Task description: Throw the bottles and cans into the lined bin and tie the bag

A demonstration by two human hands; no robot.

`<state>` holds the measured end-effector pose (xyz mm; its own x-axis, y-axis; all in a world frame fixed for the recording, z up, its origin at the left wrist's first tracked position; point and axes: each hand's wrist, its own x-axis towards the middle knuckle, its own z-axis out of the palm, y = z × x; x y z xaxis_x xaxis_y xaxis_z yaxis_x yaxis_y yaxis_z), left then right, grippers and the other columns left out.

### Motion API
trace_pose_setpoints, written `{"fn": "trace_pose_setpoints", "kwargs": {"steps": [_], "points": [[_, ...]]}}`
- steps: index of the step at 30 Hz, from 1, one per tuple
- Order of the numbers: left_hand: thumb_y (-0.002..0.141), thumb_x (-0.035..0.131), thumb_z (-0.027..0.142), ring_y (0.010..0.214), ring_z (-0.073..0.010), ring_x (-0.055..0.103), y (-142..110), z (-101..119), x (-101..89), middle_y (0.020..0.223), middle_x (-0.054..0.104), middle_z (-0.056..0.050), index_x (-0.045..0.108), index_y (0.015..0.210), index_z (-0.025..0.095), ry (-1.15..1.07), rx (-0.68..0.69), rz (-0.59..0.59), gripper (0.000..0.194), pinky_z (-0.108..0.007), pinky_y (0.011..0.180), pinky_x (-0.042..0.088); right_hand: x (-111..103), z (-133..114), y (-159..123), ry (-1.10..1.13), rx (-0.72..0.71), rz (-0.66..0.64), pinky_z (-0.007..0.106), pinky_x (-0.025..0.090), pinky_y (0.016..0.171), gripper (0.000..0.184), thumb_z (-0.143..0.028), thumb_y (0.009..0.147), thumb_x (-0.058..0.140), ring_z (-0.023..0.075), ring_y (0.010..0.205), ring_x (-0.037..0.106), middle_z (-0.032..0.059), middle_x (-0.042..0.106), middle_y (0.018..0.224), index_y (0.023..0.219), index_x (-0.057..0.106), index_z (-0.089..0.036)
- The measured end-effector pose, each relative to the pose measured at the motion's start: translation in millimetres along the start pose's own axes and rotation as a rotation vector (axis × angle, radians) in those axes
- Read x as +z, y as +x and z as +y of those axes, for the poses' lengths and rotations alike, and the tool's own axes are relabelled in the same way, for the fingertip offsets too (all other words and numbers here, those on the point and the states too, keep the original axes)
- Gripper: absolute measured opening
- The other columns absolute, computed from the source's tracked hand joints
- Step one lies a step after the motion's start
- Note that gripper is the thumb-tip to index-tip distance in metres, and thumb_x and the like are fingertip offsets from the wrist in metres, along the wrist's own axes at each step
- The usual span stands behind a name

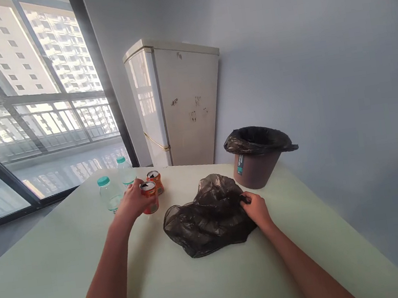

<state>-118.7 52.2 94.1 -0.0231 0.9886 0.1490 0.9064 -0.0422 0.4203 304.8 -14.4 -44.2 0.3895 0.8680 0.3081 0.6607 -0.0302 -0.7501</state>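
My left hand (134, 201) is wrapped round an orange drink can (151, 202) with an opened top. Right behind that can stands a second orange can (156, 180), also opened. Two clear plastic bottles with teal caps, a nearer bottle (109, 195) and a farther bottle (125, 171), stand upright to the left of the cans. A crumpled black plastic bag (209, 221) lies spread on the table between my hands. At its right side, my right hand (254, 206) pinches the bag's edge.
A brown trash bin (257, 173) lined with a black bag stands at the table's back right, near the wall. The pale table (189, 293) reaches toward me. Behind it are a white refrigerator (189, 106) and, at left, large window panes (47, 121).
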Motion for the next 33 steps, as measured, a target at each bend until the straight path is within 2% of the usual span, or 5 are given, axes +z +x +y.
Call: {"fn": "trace_pose_setpoints", "kwargs": {"steps": [14,19,22,29,33], "points": [[0.079,0.072,0.042,0.12,-0.039,0.064,2,-4,12.3,0.128,0.065,-0.022,0.047,0.125,0.015,0.074,-0.07,-0.168,0.059,-0.043,0.089,0.051,-8,-20,-5,0.275,-0.002,0.012,0.031,0.039,0.061,0.027,-0.045,0.081,0.058,0.0187,0.062,0.048,0.0005,0.056,0.062,0.067,0.056,-0.022],[0.083,0.072,0.049,0.135,-0.038,0.056,-7,18,3.7,0.146,0.056,-0.021,0.048,0.135,0.018,-0.075,0.084,0.142,0.065,-0.048,0.108,0.047,-17,-37,-14,0.436,-0.018,-0.046,0.028,0.035,0.057,0.035,-0.045,0.087,0.054,0.0154,0.061,0.039,-0.0018,0.043,0.061,0.063,0.04,-0.023],[0.099,0.054,0.047,0.118,-0.0276,0.067,-18,43,17.1,0.127,0.068,-0.011,0.059,0.124,0.023,-0.277,0.319,0.239,0.035,-0.042,0.104,0.051,-22,-46,-21,0.607,-0.036,-0.235,0.029,0.042,0.06,0.034,-0.05,0.087,0.06,0.0181,0.066,0.05,0.0014,0.056,0.069,0.07,0.055,-0.022],[0.085,0.069,0.024,0.097,-0.0288,0.074,-45,77,101.8,0.112,0.074,-0.011,0.065,0.127,0.023,-0.21,0.621,-0.221,0.042,-0.037,0.086,0.055,-34,-58,-40,0.764,-0.466,-1.292,0.045,0.055,0.083,0.087,-0.089,0.071,0.065,0.0348,0.1,0.072,0.0181,0.076,0.106,0.121,0.076,-0.019],[0.077,0.048,0.003,0.083,-0.0226,0.071,-45,80,112.2,0.087,0.073,-0.003,0.066,0.099,0.024,-0.321,0.613,-0.211,0.035,-0.032,0.081,0.052,-37,-48,-32,0.885,-0.237,-0.76,0.043,0.051,0.07,0.084,-0.1,0.074,0.04,0.0238,0.062,0.059,0.0058,0.059,0.058,0.088,0.075,-0.025]]}}
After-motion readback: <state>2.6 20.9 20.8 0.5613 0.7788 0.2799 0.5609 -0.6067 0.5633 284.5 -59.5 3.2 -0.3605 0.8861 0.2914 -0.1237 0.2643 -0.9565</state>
